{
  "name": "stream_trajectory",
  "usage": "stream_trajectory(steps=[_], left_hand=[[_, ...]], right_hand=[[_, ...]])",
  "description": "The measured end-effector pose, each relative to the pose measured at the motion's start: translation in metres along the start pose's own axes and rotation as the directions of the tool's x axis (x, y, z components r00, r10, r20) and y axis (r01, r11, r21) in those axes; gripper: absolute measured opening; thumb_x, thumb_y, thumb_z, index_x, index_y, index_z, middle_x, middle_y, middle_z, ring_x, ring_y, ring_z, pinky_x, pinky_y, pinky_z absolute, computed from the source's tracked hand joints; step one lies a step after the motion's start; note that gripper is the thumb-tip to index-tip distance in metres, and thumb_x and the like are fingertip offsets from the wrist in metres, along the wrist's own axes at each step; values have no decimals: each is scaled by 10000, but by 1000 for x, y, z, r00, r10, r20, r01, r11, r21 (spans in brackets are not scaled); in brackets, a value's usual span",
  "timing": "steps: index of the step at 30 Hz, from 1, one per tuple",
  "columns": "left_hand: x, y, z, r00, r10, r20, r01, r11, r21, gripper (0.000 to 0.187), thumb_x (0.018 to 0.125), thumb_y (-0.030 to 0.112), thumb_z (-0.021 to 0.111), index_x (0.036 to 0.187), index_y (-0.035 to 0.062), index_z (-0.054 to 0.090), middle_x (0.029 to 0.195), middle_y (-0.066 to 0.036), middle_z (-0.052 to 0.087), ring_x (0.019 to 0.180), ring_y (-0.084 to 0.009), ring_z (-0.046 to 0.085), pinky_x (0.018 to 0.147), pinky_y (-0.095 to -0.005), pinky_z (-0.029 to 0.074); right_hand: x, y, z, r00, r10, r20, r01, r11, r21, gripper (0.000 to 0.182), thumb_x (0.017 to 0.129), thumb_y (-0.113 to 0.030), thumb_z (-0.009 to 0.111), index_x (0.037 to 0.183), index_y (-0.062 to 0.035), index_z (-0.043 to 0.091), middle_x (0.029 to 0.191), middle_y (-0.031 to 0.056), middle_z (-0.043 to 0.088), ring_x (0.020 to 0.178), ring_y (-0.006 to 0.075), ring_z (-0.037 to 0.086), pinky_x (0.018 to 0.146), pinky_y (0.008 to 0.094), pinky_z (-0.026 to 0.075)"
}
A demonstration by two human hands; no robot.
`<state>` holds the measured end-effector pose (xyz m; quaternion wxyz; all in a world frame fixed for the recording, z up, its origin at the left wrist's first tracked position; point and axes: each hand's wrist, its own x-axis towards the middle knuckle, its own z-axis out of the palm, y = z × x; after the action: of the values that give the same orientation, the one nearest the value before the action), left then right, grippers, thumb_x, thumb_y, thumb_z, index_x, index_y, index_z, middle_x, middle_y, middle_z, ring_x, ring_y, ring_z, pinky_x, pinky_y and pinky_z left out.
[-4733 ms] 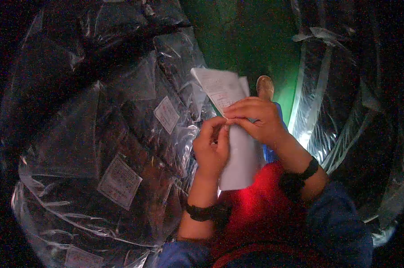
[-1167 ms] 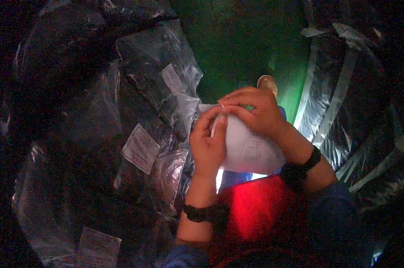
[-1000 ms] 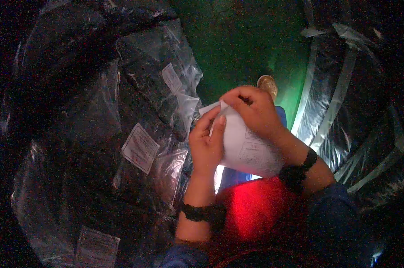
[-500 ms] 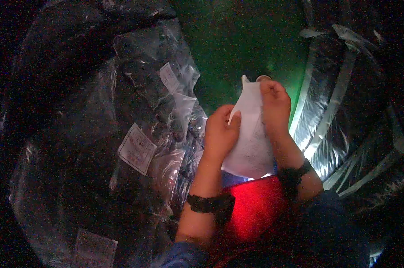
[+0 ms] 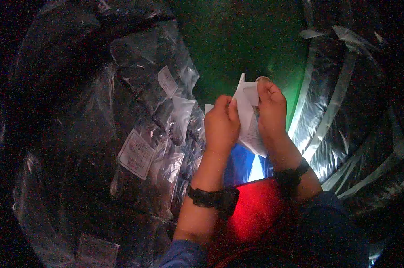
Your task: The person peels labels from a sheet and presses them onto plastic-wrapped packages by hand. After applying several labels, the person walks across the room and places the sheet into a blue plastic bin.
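Both hands are raised together in the middle of the view. My left hand (image 5: 222,123) pinches a white paper sheet (image 5: 251,134) between thumb and fingers, and the sheet is bent into a narrow fold with faint print low on it. A pale corner sticks out to the left of that hand. My right hand (image 5: 273,105) has its fingertips closed on a small white paper piece (image 5: 251,92) at the upper right of the sheet. A pale rounded edge shows just behind the right fingertips. Both wrists wear black bands.
Clear plastic-wrapped bundles lie left, with white printed labels (image 5: 137,154) on them. More shiny plastic wrapping (image 5: 327,147) with pale strips curves along the right. A dark green surface (image 5: 237,40) lies ahead; a red lit surface (image 5: 258,207) and a blue patch (image 5: 240,163) show below the hands.
The sheet was spread wide and is now folded narrower, its lower edge higher. A small white piece now shows at my right fingertips. My left hand has risen slightly.
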<state>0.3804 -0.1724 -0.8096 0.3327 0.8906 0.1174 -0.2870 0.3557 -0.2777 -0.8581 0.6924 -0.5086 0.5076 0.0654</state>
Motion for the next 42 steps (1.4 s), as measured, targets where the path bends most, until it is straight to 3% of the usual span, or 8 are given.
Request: stream_trajectory(steps=[4,7,16,30,33,38,41,42], left_hand=[[-3,-4,3,997,-57,57,59,998,-27,179,857,211,508,841,36,540,678,-183,603,626,-363,594,550,-424,453],[-1,-5,1,997,-41,73,46,996,-71,197,855,219,511,818,28,540,688,-184,602,626,-365,588,546,-420,445],[11,7,2,996,-35,86,40,997,-61,208,860,216,497,813,18,539,668,-188,594,613,-374,581,537,-424,441],[11,-9,9,990,-23,-139,27,999,27,142,847,162,478,825,30,525,719,-212,599,695,-391,586,600,-448,449],[15,-22,9,982,-142,-124,138,990,-37,175,858,196,483,834,29,529,731,-215,592,691,-378,580,613,-428,446],[22,-75,24,993,-104,-63,72,921,-383,161,859,189,523,851,29,527,699,-107,557,621,-215,537,582,-318,435],[21,-72,20,982,-182,-55,106,764,-636,154,869,185,517,851,32,511,680,-103,548,599,-166,518,547,-299,418],[22,-64,13,972,-235,-19,164,729,-665,148,872,181,511,856,33,508,678,-105,550,603,-154,518,542,-296,417]], right_hand=[[-2,2,-4,988,152,6,-152,987,49,166,849,-181,568,826,-17,578,741,69,583,664,170,543,634,280,447],[-7,0,-2,958,-287,20,276,896,-347,152,843,-165,568,825,-16,588,728,74,595,671,177,559,644,293,451],[-21,-8,7,874,-450,185,483,753,-446,124,846,-131,547,809,-21,591,757,94,613,712,192,581,700,312,453],[2,-12,-16,956,62,-285,-16,987,160,230,898,-251,511,920,-25,548,778,22,564,696,81,509,631,226,416],[-24,-47,-9,938,-344,33,341,904,-259,248,873,-265,529,994,-51,563,950,93,597,896,203,563,822,320,433],[-49,-38,-4,371,-369,852,913,313,-262,310,783,-279,605,1034,-98,584,1112,96,573,1074,334,503,945,444,372],[-61,-38,-7,660,-455,598,722,605,-337,312,812,-285,592,1054,-89,587,1109,112,577,1058,297,527,922,405,401],[-66,-40,-8,911,-168,376,301,895,-330,341,825,-302,596,1060,-55,579,1047,116,598,983,240,568,840,361,457]])
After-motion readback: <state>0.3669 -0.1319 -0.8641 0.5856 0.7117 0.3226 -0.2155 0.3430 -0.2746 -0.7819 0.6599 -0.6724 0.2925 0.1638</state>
